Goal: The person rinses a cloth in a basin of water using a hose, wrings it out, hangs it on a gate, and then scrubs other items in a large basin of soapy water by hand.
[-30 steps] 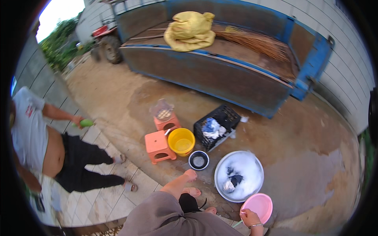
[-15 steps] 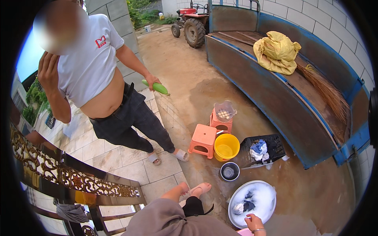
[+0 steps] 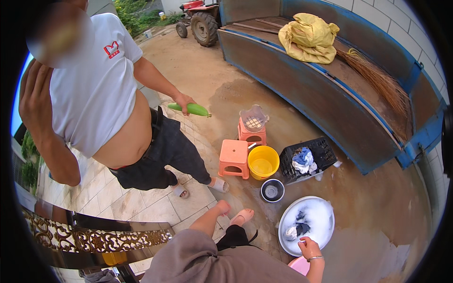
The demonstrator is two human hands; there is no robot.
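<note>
My right hand [image 3: 310, 248], a bracelet at its wrist, is over the near edge of a white basin [image 3: 281, 236]. Its fingers are loosely curled and apart, with nothing visible in them. Suds fill the basin, and dark and white cloth [image 3: 296, 230] shows among them. Below that hand a pink basin [image 3: 300, 265] is partly hidden. My left hand [image 3: 223, 207] is low in front of me, near my sandalled foot [image 3: 242, 217]; its fingers are too small to make out. A person [image 3: 96, 80] stands at the left, holding a long green gourd [image 3: 194, 110].
Beyond the white basin are a small dark basin [image 3: 272, 190], a yellow bucket [image 3: 263, 162], orange stools [image 3: 233, 153] and a black crate [image 3: 325, 151] with clothes. A blue trailer [image 3: 302, 89] carries a yellow sack [image 3: 309, 37] and a broom [image 3: 377, 80]. An ornate gate [image 3: 94, 239] borders the left.
The view has shifted, moving the surroundings within the picture. My right hand stays by the basin's near edge. The other person's gourd hand has lowered slightly.
</note>
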